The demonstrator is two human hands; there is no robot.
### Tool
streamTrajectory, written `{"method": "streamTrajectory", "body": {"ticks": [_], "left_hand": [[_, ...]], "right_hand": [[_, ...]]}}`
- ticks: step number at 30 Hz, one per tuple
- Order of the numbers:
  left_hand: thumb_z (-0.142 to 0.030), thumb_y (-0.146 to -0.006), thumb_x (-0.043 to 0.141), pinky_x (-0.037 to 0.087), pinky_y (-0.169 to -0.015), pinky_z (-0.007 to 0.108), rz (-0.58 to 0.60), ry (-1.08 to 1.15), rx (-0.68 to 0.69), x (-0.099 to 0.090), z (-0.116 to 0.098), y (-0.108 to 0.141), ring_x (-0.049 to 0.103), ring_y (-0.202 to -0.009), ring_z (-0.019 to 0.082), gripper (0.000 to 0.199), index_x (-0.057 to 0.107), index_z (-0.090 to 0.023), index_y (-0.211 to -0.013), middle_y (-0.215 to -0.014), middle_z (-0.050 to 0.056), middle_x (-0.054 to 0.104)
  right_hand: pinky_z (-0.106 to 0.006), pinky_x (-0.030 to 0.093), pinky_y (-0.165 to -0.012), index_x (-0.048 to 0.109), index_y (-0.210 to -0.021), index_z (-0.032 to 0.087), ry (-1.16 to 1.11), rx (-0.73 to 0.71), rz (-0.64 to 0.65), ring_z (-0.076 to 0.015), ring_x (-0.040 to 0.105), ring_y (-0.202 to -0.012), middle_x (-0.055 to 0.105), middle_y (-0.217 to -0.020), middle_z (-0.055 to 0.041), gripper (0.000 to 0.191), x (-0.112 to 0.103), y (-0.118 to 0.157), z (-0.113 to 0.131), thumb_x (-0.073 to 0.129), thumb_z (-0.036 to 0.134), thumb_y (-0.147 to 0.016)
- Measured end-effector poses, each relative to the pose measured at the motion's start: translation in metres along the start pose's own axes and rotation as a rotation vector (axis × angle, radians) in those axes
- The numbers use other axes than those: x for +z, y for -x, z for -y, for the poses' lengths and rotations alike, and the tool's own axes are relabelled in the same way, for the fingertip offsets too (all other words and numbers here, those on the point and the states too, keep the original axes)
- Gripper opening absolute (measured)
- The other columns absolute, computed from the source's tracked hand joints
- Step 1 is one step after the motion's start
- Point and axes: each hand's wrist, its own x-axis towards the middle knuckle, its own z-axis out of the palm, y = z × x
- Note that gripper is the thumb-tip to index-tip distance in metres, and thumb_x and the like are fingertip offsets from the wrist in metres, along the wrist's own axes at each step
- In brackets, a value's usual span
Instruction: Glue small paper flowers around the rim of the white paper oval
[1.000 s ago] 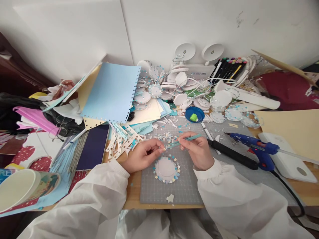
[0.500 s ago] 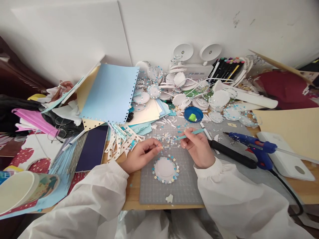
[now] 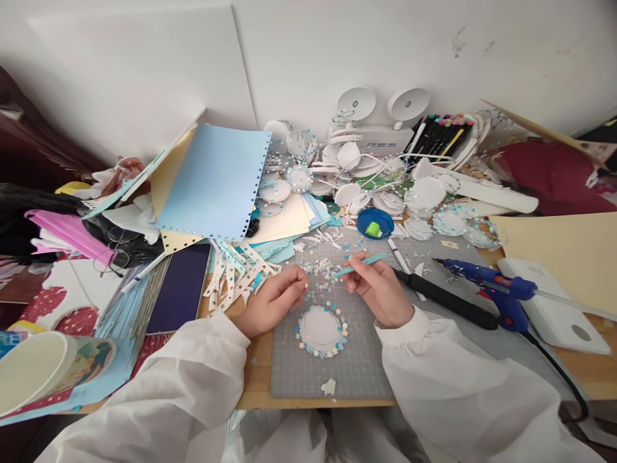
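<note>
Head view: teal tweezers [image 3: 367,261] are pinched by fingers of the right hand [image 3: 385,294]; fingers of the left hand [image 3: 270,301] are pressed together, left of scattered stars [image 3: 324,267].

"RE" reads on the blue item [image 3: 8,345] at far left; the white 2-headed device's [image 3: 384,139] markings are too small to read.

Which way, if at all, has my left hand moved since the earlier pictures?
Yes, your left hand has shifted slightly left at its fingertips, judged against the star-edged white disc.
</note>
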Motion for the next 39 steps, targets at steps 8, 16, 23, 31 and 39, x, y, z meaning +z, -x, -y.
{"method": "streamTrajectory", "body": {"ticks": [8, 16, 23, 31, 39], "left_hand": [[-0.038, -0.095, 0.043, 0.026, -0.050, 0.022, 0.000, 0.050, 0.004, 0.0015, 0.0025, -0.0008, 0.033, -0.052, 0.009, 0.023, 0.045, -0.017, -0.087, -0.062, -0.005, 0.038], [-0.041, -0.094, 0.046, 0.028, -0.050, 0.022, 0.005, -0.004, -0.007, 0.0009, 0.0049, -0.0008, 0.034, -0.055, 0.009, 0.025, 0.049, -0.016, -0.089, -0.065, -0.004, 0.037], [-0.038, -0.093, 0.047, 0.027, -0.051, 0.021, 0.025, -0.073, -0.003, 0.0001, 0.0018, -0.0008, 0.033, -0.056, 0.008, 0.025, 0.052, -0.015, -0.086, -0.065, -0.004, 0.039], [-0.038, -0.093, 0.047, 0.026, -0.052, 0.021, 0.027, -0.111, 0.013, 0.0000, 0.0014, -0.0015, 0.032, -0.057, 0.009, 0.025, 0.052, -0.014, -0.086, -0.066, -0.004, 0.039], [-0.038, -0.094, 0.046, 0.027, -0.052, 0.021, 0.031, -0.114, 0.022, 0.0003, 0.0023, -0.0006, 0.033, -0.058, 0.009, 0.025, 0.053, -0.015, -0.087, -0.067, -0.004, 0.040]], "right_hand": [[-0.022, 0.040, -0.047, 0.056, -0.072, 0.018, -0.042, 0.026, 0.004, -0.0087, 0.050, -0.050, 0.060, -0.060, 0.0017, 0.034, 0.0008, 0.0006, 0.0014, 0.075, 0.045, -0.068], [-0.022, 0.042, -0.051, 0.058, -0.073, 0.018, -0.064, 0.045, 0.047, -0.0085, 0.053, -0.052, 0.062, -0.062, 0.0013, 0.030, 0.0013, 0.0032, 0.0016, 0.078, 0.039, -0.066], [-0.022, 0.043, -0.054, 0.059, -0.077, 0.018, -0.031, 0.010, 0.052, -0.0086, 0.055, -0.055, 0.063, -0.064, 0.0014, 0.027, -0.0002, 0.0028, -0.0015, 0.077, 0.037, -0.068], [-0.023, 0.044, -0.057, 0.058, -0.076, 0.019, -0.017, -0.029, 0.035, -0.0094, 0.057, -0.058, 0.063, -0.067, 0.0009, 0.028, 0.0001, 0.0039, -0.0007, 0.077, 0.037, -0.068], [-0.025, 0.047, -0.060, 0.059, -0.078, 0.020, 0.055, -0.131, 0.066, -0.0099, 0.058, -0.062, 0.061, -0.073, 0.0015, 0.024, 0.0002, 0.0020, -0.0025, 0.074, 0.037, -0.073]]}}
